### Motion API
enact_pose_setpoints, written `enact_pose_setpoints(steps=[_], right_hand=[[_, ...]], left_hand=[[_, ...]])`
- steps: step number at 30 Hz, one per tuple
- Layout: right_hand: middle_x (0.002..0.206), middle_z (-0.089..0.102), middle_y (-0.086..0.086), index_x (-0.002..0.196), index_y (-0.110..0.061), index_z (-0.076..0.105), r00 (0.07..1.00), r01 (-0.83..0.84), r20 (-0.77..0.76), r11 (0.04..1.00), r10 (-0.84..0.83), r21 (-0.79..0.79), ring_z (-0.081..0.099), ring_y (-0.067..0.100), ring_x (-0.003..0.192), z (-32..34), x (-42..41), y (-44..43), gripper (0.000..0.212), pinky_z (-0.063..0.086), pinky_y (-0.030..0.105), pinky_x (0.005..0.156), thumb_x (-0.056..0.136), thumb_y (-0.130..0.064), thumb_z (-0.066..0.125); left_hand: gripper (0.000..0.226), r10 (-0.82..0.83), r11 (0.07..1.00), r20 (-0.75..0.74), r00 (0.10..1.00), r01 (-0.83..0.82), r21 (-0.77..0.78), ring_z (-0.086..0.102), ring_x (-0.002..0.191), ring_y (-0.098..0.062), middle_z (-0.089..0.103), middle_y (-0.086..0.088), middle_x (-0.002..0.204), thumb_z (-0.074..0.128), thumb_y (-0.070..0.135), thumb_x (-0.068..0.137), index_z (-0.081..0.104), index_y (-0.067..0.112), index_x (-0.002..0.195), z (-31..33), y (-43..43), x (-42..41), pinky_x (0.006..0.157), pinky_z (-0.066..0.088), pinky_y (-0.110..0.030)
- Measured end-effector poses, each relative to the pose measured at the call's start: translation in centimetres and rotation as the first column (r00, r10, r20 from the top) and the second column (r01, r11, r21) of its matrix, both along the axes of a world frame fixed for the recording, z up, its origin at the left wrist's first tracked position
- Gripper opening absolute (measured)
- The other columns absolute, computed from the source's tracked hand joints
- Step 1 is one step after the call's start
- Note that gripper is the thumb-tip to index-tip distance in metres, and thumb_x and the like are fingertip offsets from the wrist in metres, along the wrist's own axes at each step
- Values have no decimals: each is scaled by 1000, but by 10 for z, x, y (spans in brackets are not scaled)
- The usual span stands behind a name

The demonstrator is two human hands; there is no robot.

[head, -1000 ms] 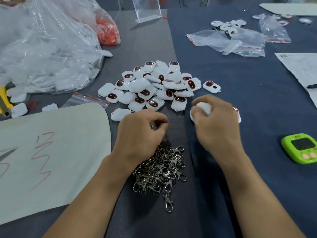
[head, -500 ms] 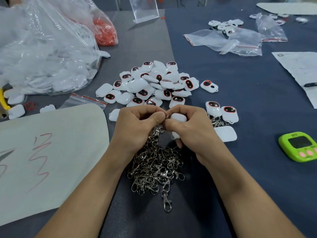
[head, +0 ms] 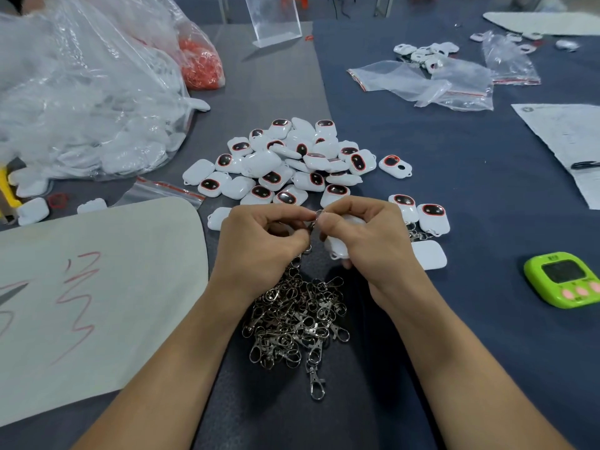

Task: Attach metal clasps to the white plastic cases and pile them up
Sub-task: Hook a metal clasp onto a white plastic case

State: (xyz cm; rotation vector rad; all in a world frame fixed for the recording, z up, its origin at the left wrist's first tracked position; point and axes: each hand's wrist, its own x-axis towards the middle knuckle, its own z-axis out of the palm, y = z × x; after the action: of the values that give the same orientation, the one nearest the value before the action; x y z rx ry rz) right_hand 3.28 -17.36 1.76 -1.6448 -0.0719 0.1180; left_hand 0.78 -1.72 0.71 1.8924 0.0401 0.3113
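White plastic case (head: 337,247) sits curled in my right hand (head: 376,245) just above the dark blue cloth (head: 470,190), and that hand's thumb and forefinger meet my left hand (head: 259,241), whose fingertips pinch a metal clasp (head: 314,222) at the case's edge. Directly beneath both hands I see the loose pile of clasps (head: 295,319). The heap of cases (head: 292,164) lies beyond them, three more cases (head: 433,219) lie just beside my right hand, and a green timer (head: 565,279) sits well apart.

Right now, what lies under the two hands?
A heap of metal clasps lies under the left hand and right hand; they cover its far edge. The right hand hides most of a white case; the left pinches one clasp.
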Motion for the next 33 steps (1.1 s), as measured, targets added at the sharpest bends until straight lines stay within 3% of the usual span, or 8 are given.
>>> enact_pose_setpoints(steps=[4, 7, 12, 18, 22, 27, 33], right_hand=[[65, 70, 3, 68, -19, 75, 1000, 6, 0, 1000, -6, 2, 57, 9, 55, 1, 0, 0, 20, 43, 19, 47, 84, -8, 78], [68, 73, 0, 71, -19, 76, 996, 23, 84, 990, -11, -141, 64, 9, 62, 0, -1, -3, 15, 55, 28, 57, 84, -11, 78], [65, 71, -15, 68, -27, 76, 972, 96, 234, 943, -20, -318, 64, 0, 63, 2, -4, -6, 16, 48, 13, 59, 78, -17, 83], [67, 72, -10, 71, -23, 76, 940, 72, 340, 976, 2, -204, 65, 4, 63, 8, -9, -4, 18, 50, 17, 62, 77, -8, 82], [70, 72, -13, 73, -26, 75, 923, 65, 384, 967, 36, -246, 67, 4, 68, 8, -10, -2, 19, 49, 15, 65, 79, -9, 82], [70, 71, -15, 71, -28, 73, 925, 110, 380, 965, -11, -239, 65, 2, 68, 7, -8, -4, 20, 48, 12, 64, 82, -12, 78], [68, 71, -15, 71, -28, 76, 941, 73, 338, 964, 18, -255, 65, 2, 65, 6, -7, -4, 18, 48, 13, 61, 80, -14, 82]], left_hand=[[20, 70, 997, 24, 997, -71, 39, 67, 64, -5, 75, 14, 74, 76, 20, 75, 81, 38, 83, 3, -2, -1, 57, 52, -18], [11, 59, 998, 18, 998, -60, 37, 68, 71, -3, 75, 17, 79, 80, 26, 77, 82, 34, 84, 4, -3, -1, 62, 50, -15], [21, 25, 994, 69, 997, -33, 107, 64, 64, -1, 73, 17, 75, 86, 11, 75, 80, 31, 79, 4, -2, -3, 59, 46, -10], [23, 41, 989, 171, 984, -64, 132, 60, 59, -2, 71, 15, 75, 84, 8, 73, 78, 31, 77, 7, -6, -6, 56, 44, -11], [24, 25, 984, 183, 983, -56, 170, 61, 63, -1, 70, 17, 74, 85, 7, 74, 79, 30, 79, 6, -5, -6, 59, 42, -9], [17, 16, 982, 254, 967, -63, 180, 70, 79, -9, 74, 15, 83, 80, 11, 79, 81, 27, 86, 6, -4, -6, 70, 49, -14], [21, 39, 993, 232, 972, -62, 96, 68, 74, -10, 72, 10, 78, 77, 12, 75, 77, 33, 77, 6, -3, -3, 69, 50, -17]])
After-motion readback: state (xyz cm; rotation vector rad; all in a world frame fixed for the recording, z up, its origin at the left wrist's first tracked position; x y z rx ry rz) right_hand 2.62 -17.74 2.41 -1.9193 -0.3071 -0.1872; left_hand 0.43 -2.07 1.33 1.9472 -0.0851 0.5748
